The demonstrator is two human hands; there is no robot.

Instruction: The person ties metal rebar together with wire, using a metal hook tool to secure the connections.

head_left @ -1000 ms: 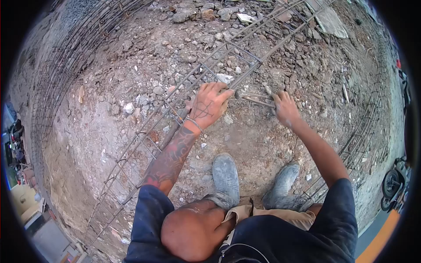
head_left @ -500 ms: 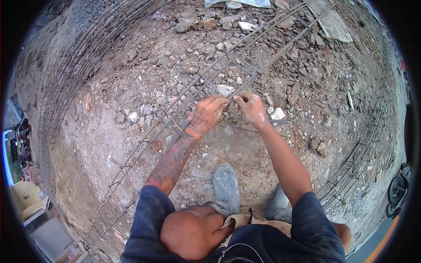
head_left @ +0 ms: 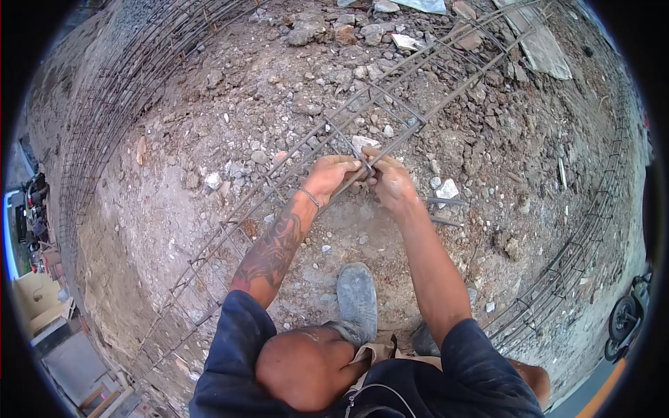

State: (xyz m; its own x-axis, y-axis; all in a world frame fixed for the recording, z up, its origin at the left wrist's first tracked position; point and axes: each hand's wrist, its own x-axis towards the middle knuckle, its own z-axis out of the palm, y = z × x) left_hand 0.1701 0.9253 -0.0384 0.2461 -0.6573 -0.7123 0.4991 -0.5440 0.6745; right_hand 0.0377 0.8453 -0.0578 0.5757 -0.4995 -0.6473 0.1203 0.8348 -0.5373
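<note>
A long rebar cage of thin steel bars and square stirrups runs diagonally across the ground in front of me. My left hand is closed at the near bar, thumb and fingers pinched around the spot where a stirrup meets it. Right beside it, my right hand is closed too, its fingers curled over and under the same joint. Whatever small thing may sit between its fingertips is hidden. Both hands almost touch each other there.
More rebar cages lie at the upper left, and another at the right. Rubble and a pale stone cover the dirt. My boot stands below the hands. A motorbike wheel shows at far right.
My right hand has moved left and in to the bar, closing around the joint beside my left hand. My left hand has shifted slightly, its thumb now at the joint.
</note>
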